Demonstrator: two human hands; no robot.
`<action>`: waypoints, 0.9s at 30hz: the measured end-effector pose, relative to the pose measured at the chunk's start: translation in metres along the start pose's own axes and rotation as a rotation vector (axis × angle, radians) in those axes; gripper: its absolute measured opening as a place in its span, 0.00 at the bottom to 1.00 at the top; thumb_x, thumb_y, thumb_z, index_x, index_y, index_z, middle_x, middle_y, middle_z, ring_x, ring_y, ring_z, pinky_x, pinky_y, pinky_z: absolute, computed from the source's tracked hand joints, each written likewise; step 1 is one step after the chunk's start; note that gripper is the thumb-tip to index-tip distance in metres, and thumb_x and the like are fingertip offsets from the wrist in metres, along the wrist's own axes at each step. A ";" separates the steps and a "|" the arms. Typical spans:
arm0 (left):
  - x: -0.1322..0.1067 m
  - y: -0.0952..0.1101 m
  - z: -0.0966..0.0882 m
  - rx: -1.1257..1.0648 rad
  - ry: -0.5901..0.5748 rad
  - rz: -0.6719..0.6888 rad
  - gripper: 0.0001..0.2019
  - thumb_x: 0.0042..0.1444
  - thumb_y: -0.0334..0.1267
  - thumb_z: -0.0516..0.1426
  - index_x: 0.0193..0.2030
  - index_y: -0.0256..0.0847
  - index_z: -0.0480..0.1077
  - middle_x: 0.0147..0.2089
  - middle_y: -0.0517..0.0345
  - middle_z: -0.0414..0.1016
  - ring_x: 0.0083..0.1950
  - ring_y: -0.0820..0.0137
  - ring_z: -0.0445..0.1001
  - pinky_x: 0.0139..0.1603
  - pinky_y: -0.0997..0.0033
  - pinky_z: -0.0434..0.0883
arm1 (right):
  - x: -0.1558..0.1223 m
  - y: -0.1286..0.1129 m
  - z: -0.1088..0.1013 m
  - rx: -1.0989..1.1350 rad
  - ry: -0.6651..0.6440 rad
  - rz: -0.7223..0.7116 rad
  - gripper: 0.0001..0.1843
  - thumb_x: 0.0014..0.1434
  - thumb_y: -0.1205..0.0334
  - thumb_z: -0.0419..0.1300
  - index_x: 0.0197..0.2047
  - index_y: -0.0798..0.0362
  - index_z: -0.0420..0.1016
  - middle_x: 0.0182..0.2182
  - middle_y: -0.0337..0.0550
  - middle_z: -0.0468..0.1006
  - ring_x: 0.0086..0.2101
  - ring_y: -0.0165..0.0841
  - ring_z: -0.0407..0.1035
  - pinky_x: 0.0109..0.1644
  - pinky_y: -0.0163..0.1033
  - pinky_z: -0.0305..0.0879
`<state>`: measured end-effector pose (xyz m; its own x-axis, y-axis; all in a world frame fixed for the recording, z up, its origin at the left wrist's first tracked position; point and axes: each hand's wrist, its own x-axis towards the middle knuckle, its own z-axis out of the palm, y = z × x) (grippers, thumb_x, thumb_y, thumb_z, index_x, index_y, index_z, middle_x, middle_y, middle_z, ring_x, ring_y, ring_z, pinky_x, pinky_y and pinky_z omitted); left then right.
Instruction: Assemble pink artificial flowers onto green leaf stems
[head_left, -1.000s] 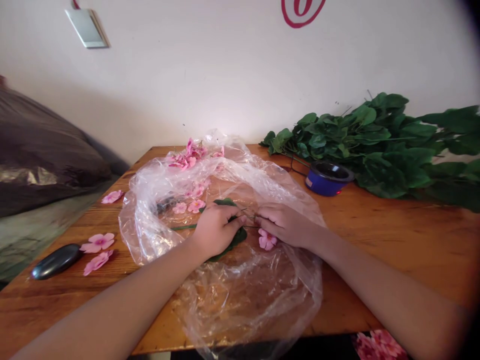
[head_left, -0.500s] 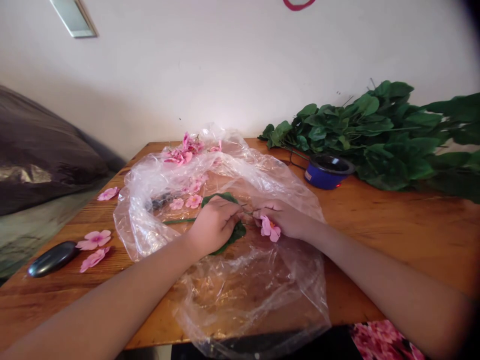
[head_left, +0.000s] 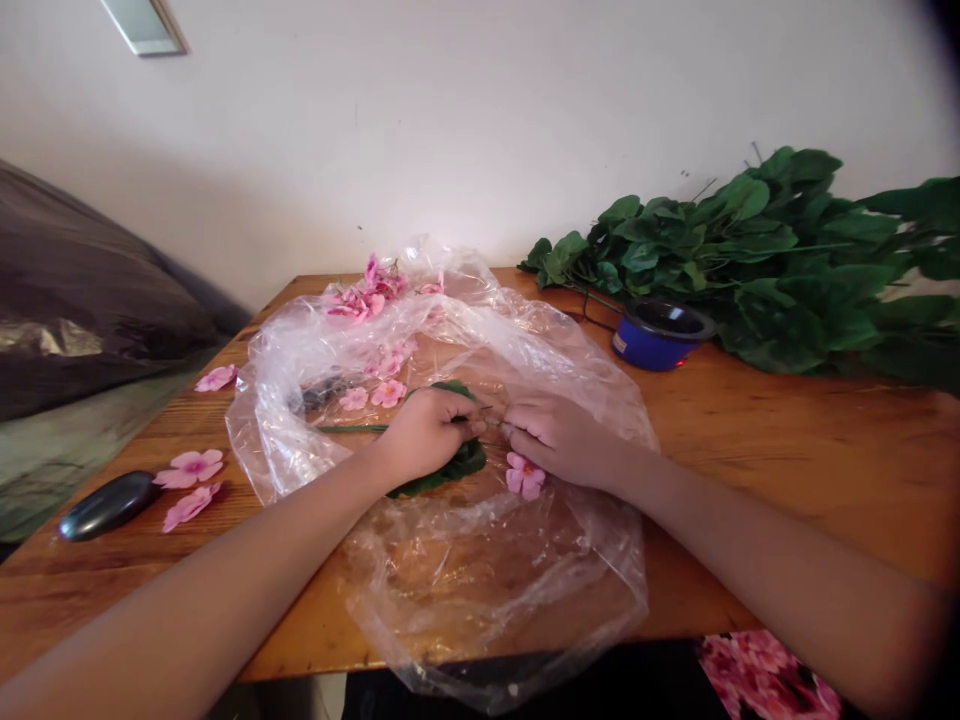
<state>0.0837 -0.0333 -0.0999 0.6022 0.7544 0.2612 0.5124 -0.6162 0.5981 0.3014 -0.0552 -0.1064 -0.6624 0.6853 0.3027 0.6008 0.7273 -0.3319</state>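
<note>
My left hand is closed on a green artificial stem that runs out to the left. Dark green leaves show behind and below its fingers. Close by on the right, my right hand pinches thin stem ends, its fingertips almost meeting those of the left. A single pink artificial flower hangs just under the right hand's fingers. Both hands work over a crumpled clear plastic sheet. What exactly lies between the fingertips is partly hidden.
Loose pink flowers lie on the wooden table beside a dark, shiny oval object. More pink blossoms rest on the plastic. At the right, a blue pot with a black rim stands before a pile of green leaf stems.
The pink flower by my right hand has swung down and left, its face now turned more toward me. The right fingers have rolled over the stems. The left hand has barely moved.
</note>
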 end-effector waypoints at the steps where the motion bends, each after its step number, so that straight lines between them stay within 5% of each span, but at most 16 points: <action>1: 0.000 0.000 -0.001 0.005 -0.008 -0.002 0.09 0.54 0.29 0.58 0.23 0.38 0.72 0.24 0.62 0.71 0.29 0.73 0.69 0.32 0.74 0.64 | 0.000 0.001 0.001 -0.058 -0.008 -0.040 0.14 0.66 0.65 0.49 0.29 0.54 0.69 0.28 0.42 0.71 0.30 0.32 0.62 0.36 0.38 0.56; 6: 0.001 -0.001 -0.001 0.059 -0.018 0.005 0.10 0.52 0.27 0.56 0.22 0.38 0.73 0.22 0.62 0.71 0.28 0.73 0.68 0.32 0.74 0.63 | -0.001 0.006 0.007 -0.177 -0.049 -0.134 0.14 0.68 0.64 0.48 0.33 0.54 0.71 0.32 0.45 0.72 0.33 0.34 0.64 0.39 0.39 0.59; 18: 0.001 -0.007 0.006 0.101 0.041 0.078 0.11 0.48 0.23 0.54 0.23 0.38 0.75 0.25 0.60 0.76 0.29 0.72 0.71 0.33 0.74 0.65 | 0.003 0.005 0.009 -0.021 -0.039 -0.086 0.14 0.66 0.67 0.49 0.29 0.53 0.68 0.28 0.41 0.71 0.30 0.32 0.64 0.37 0.38 0.58; 27: -0.001 -0.006 0.001 0.081 0.056 0.019 0.07 0.54 0.28 0.58 0.28 0.38 0.77 0.29 0.58 0.78 0.32 0.70 0.73 0.36 0.73 0.67 | 0.002 0.000 -0.002 0.149 -0.055 0.112 0.13 0.66 0.66 0.50 0.32 0.52 0.72 0.30 0.40 0.75 0.31 0.32 0.67 0.37 0.37 0.59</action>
<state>0.0809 -0.0303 -0.1047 0.5781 0.7527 0.3150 0.5506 -0.6448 0.5301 0.3007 -0.0534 -0.1038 -0.6215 0.7552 0.2083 0.6017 0.6304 -0.4905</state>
